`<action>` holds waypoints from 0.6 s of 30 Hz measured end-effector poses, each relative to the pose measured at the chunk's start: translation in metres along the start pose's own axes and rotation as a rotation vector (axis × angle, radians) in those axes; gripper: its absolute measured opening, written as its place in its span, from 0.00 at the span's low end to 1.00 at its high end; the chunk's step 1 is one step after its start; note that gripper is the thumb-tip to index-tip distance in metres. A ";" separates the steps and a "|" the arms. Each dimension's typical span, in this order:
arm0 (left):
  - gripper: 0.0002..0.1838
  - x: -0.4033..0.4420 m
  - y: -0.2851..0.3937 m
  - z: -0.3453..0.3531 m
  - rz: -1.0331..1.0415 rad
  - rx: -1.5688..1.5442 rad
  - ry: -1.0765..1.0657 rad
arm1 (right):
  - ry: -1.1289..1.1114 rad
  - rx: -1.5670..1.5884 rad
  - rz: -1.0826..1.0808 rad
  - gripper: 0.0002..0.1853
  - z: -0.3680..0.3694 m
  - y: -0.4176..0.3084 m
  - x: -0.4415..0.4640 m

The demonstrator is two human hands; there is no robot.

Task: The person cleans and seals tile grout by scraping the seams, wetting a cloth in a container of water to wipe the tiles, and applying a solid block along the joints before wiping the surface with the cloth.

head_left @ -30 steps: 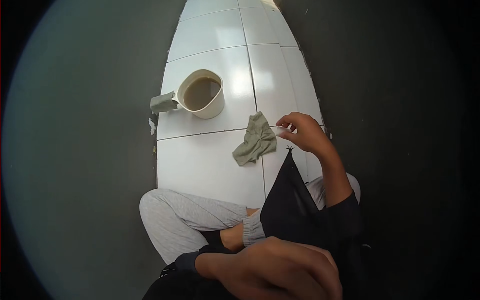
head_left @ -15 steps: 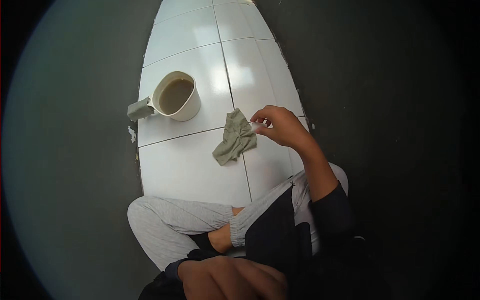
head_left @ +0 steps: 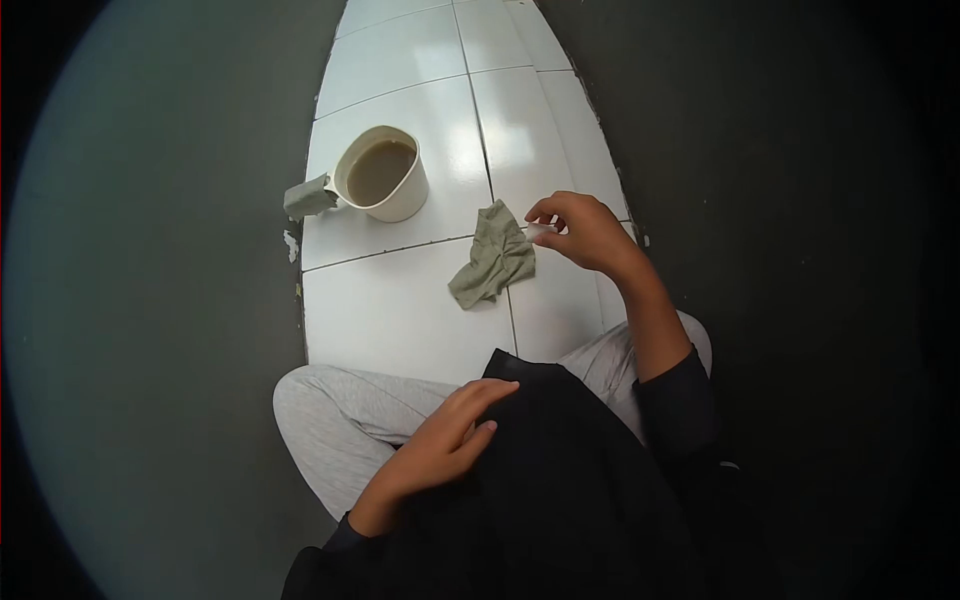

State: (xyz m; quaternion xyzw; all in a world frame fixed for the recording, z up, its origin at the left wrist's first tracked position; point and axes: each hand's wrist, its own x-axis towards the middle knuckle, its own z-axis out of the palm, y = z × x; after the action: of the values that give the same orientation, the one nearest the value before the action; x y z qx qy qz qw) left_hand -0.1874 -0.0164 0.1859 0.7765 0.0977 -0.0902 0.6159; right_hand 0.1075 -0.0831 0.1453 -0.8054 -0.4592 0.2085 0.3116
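Pinched between the thumb and fingers of my right hand (head_left: 588,232) is a small white piece (head_left: 541,231), mostly hidden, its kind unclear. Just left of it a crumpled grey-green cloth (head_left: 495,260) lies on the white tiles; I cannot tell whether the two touch. My left hand (head_left: 440,440) is over my lap against the dark shirt (head_left: 560,460), fingers stretched out and thumb apart, with nothing seen in it. Farther off stands a cream dipper (head_left: 405,198) holding murky brownish liquid (head_left: 381,171), its handle (head_left: 310,197) wrapped in grey material and pointing left.
A strip of white glossy tiles (head_left: 390,305) runs away from me between dark grey surfaces (head_left: 170,300) on both sides. White flakes (head_left: 291,246) sit at the strip's left edge. My bent legs in light grey trousers (head_left: 340,410) frame the near end.
My left hand has come up from the bottom edge onto the shirt at my lap, and the shirt covers more of my legs. The view has shifted slightly; my right hand keeps its pinch.
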 end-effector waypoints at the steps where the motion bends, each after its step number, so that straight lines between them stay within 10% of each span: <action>1: 0.22 0.000 -0.001 0.005 0.073 0.135 -0.098 | -0.007 0.002 0.006 0.13 0.000 -0.001 0.000; 4: 0.22 -0.006 0.014 0.016 0.007 0.368 -0.512 | -0.014 -0.008 0.011 0.13 0.002 0.000 0.001; 10: 0.22 -0.007 -0.037 0.023 -0.364 -0.231 -1.005 | -0.022 -0.011 -0.004 0.14 0.004 0.000 0.003; 14: 0.19 0.014 -0.026 -0.020 -0.193 -0.214 -0.852 | 0.008 -0.013 -0.021 0.14 0.006 0.005 0.002; 18: 0.19 0.074 -0.028 -0.051 -0.090 -0.022 0.001 | 0.045 -0.031 0.013 0.13 0.004 0.004 0.005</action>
State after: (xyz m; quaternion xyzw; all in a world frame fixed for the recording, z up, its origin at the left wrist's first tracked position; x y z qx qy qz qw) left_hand -0.1225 0.0421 0.1520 0.7644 0.1336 -0.1164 0.6199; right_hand 0.1098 -0.0795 0.1394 -0.8175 -0.4500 0.1853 0.3081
